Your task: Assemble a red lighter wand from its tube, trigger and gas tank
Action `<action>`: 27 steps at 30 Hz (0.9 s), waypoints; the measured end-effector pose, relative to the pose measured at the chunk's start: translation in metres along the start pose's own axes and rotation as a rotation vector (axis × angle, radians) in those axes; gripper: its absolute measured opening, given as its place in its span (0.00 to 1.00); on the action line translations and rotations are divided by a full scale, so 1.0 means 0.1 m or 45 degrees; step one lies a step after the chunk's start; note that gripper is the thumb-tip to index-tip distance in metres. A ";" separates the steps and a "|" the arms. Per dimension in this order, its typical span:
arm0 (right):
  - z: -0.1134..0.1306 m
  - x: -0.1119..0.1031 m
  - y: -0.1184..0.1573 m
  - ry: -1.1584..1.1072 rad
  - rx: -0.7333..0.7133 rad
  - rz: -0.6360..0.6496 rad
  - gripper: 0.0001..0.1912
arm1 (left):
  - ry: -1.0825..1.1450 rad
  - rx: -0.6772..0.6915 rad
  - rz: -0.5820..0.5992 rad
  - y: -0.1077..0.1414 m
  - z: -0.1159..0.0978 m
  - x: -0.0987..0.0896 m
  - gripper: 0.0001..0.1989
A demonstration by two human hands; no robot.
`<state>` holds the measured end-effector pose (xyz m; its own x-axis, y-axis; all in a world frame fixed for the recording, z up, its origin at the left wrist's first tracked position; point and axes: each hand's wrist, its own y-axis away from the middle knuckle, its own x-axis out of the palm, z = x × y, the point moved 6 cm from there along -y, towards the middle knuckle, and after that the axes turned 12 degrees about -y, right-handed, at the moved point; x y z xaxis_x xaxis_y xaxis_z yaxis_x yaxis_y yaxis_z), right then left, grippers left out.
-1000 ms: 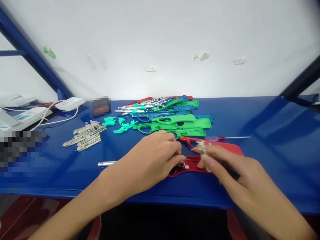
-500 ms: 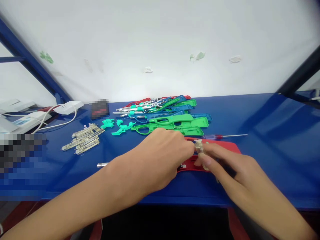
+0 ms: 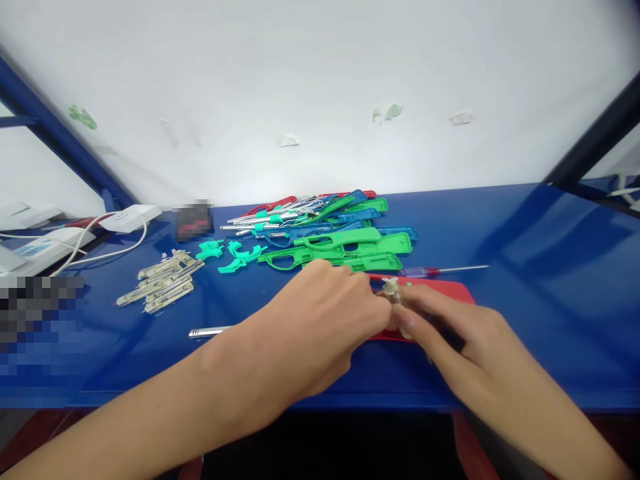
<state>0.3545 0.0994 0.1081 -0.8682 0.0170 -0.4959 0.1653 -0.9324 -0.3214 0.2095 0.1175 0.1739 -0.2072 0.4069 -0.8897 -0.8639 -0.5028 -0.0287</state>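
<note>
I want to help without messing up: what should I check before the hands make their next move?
1. Clear cylinder gripped by the right hand: ok, pinched between thumb and fingers.
2. What the left hand grips: cannot tell, its fingertips are hidden.
3. Red casing fully in view: not ok, the hands cover part of it.
4. Screwdriver lying on the table: ok, just beyond the red casing.
5. Pile of clear parts away from the hands: ok, over on the left.
</note>
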 end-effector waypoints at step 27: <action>-0.13 -0.24 0.09 0.099 -0.007 -0.325 0.15 | 0.361 -0.736 -0.143 1.30 0.97 0.38 0.14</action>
<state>0.3824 0.0957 0.1068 -0.8436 0.2790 -0.4588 -0.0514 -0.8925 -0.4481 0.0444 0.1413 0.1801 0.0671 0.3034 -0.9505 -0.4709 -0.8302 -0.2983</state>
